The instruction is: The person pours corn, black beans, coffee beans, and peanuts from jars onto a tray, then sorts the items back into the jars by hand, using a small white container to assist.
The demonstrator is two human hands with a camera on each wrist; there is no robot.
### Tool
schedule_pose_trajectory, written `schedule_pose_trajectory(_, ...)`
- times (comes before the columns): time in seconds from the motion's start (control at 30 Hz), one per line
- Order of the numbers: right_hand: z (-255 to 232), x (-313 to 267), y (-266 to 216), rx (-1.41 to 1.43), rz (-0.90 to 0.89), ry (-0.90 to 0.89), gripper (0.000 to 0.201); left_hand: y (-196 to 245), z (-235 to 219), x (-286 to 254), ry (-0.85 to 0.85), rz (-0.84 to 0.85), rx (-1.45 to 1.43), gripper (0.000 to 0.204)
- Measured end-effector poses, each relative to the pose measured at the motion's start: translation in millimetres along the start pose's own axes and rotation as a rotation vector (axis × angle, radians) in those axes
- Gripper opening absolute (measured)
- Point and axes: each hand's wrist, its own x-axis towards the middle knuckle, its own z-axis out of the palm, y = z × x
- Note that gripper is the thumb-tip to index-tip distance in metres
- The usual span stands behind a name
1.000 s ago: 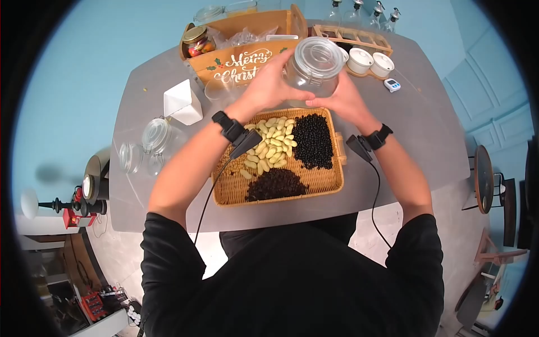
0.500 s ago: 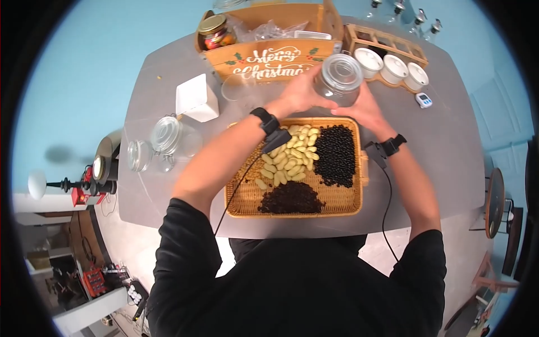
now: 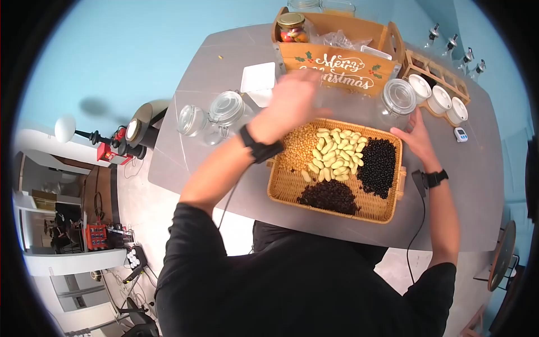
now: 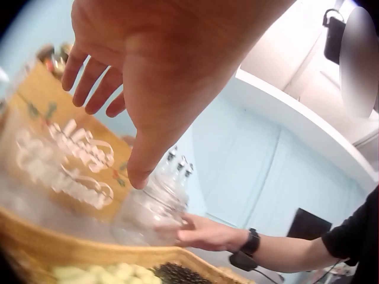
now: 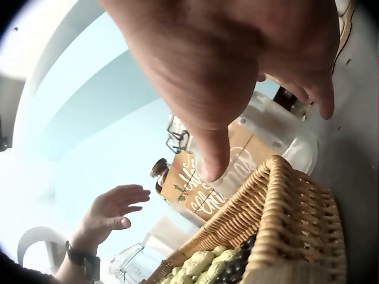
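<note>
On the table behind the wicker basket point(image 3: 282, 190), a clear clip-top glass jar point(image 3: 397, 96) stands upright at the right. My right hand point(image 3: 416, 137) holds it low on its side; the right wrist view shows the thumb point(image 5: 214, 157) across the near side and fingers beyond. My left hand point(image 3: 292, 101), blurred, hovers over the basket's back left corner, holding nothing; its fingers point(image 4: 89, 83) are spread in the left wrist view. The basket holds small yellow beans point(image 3: 297, 147), peanuts in shells point(image 3: 338, 154), black beans point(image 3: 379, 168) and dark shrivelled pieces point(image 3: 328, 196).
A wooden "Merry Christmas" crate point(image 3: 337, 67) stands at the back, with a lidded jar point(image 3: 293, 31) inside. White lidded pots point(image 3: 439, 100) and a small timer point(image 3: 460, 135) are at the right. A white container point(image 3: 257, 77) and glass jars point(image 3: 227, 109) stand left.
Both hands held the jar over the back of the basket; now it stands farther right near the white pots. My left hand has let go and moved left. The head view has shifted and turned.
</note>
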Motion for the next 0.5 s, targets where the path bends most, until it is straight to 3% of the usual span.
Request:
schedule_pose_trajectory(0.03, -5, -14, -17, -0.146, 0.12, 0.049, 0.124, -20, -25, -14, -0.032, -0.069, 0.008, 0.09)
schedule_pose_trajectory(0.07, -6, -28, -17, -0.168, 0.138, 0.051, 0.119, -31, -54, -30, -0.009, -0.179, 0.116, 0.093)
schedule_pose_trajectory(0.13, -16, -46, -14, -0.219, 0.172, 0.071, 0.11, -76, -76, -66, -0.031, -0.315, 0.237, 0.103)
schedule_pose_trajectory(0.2, -9, -61, -29, -0.221, 0.158, 0.133, 0.109, -94, -90, -94, -0.094, -0.403, 0.307, 0.109)
schedule_pose_trajectory(0.37, 4, -50, -72, -0.323, -0.001, 0.264, 0.109, -99, -93, -103, -0.335, -0.574, 0.171, 0.116)
schedule_pose_trajectory(0.5, 13, -21, -99, -0.52, -0.153, 0.301, 0.116, -109, -79, -101, -0.365, -0.598, 0.183, 0.113)
